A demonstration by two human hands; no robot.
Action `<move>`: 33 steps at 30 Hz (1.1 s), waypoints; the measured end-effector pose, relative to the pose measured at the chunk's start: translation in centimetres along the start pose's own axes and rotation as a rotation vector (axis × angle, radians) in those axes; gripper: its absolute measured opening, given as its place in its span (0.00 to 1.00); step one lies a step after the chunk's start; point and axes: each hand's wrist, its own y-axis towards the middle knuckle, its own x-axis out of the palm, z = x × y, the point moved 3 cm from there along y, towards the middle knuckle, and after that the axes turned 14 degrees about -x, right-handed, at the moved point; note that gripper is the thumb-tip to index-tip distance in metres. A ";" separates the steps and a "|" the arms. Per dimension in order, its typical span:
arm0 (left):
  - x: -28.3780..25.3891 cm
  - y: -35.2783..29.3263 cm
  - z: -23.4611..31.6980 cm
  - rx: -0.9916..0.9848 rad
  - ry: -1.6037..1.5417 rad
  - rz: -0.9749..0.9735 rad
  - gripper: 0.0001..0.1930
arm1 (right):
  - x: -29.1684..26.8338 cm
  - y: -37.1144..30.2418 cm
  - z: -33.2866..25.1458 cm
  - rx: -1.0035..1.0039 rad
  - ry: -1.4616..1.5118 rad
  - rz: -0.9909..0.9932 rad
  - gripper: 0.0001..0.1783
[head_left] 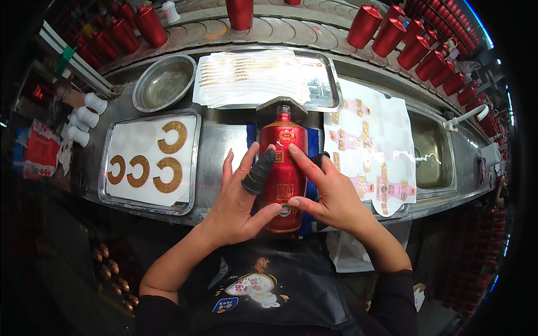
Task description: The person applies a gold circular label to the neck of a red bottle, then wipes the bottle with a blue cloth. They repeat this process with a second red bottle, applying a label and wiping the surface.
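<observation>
A glossy red bottle [284, 178] with gold decorations and an uncapped neck lies in front of me on a dark holder over blue cloth [314, 144], its neck pointing away. My left hand [235, 204] rests along its left side, fingers stretched, with a black sleeve covering one finger. That covered fingertip and the thumb touch the bottle's face. From the other side, my right hand [336, 199] sets its index fingertip near the upper emblem and its thumb by the lower decoration. Both hands have spread fingers, and neither is wrapped round the bottle.
At left, a metal tray [193, 193] carries gold C-shaped stickers. A metal bowl [164, 84] and another tray [335, 92] with gold strips stand behind. Label sheets [392, 134] lie right, beside a sink [434, 162]. Red bottles line a conveyor [286, 33] at the back.
</observation>
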 end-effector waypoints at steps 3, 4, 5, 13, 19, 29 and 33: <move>-0.1 -0.4 -0.5 -0.022 -0.072 -0.002 0.43 | -0.2 -0.6 -0.1 -0.003 0.016 0.066 0.46; -0.1 -0.6 -0.7 -0.024 -0.078 0.002 0.43 | -0.2 -0.8 0.0 0.027 0.007 0.051 0.46; 0.0 -0.6 -0.8 -0.031 -0.090 -0.010 0.43 | -0.1 -0.9 -0.1 -0.003 0.005 0.056 0.46; -0.7 -0.2 -0.7 -0.056 -0.199 -0.012 0.43 | -0.5 -0.4 -0.3 -0.016 0.023 0.050 0.47; -1.1 -0.3 -0.5 0.018 -0.065 -0.052 0.40 | -1.1 0.1 -1.1 -0.017 -0.012 0.034 0.49; -1.2 -0.4 -1.0 0.009 -0.072 -0.076 0.40 | -0.1 0.6 -1.6 -0.020 -0.047 0.018 0.48; -1.6 -0.2 -1.0 0.025 -0.095 -0.053 0.40 | -0.5 0.9 -1.8 -0.016 -0.009 0.045 0.49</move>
